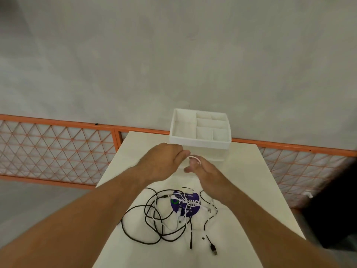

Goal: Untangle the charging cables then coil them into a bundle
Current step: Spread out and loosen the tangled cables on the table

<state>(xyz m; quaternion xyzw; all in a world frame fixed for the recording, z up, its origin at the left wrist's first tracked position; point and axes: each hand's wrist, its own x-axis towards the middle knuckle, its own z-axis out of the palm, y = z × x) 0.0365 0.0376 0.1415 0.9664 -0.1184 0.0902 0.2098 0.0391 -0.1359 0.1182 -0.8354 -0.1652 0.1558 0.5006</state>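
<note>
Charging cables (170,215) lie in a loose tangle at the lower centre of the frame, black and white strands crossing one another on the pale table (251,190) and partly over a round purple sticker (190,202). Above them, at mid-frame, both hands are raised close together on one white cable (195,158). The left hand (164,158) has its fingers curled and pinches the strand. The right hand (202,170) has a small loop of it hooked round what looks like the thumb, fingers bent on it. Whether this strand trails down into the heap cannot be told.

The step in hand seems to be winding this white cable into a coil. To do it well, the right hand should keep each turn the same size while the left feeds slack without twisting. If the strand snags in the heap below, stop and free it rather than pull. A white divided organiser box (201,142) stands just beyond the hands, at the table's far edge.
</note>
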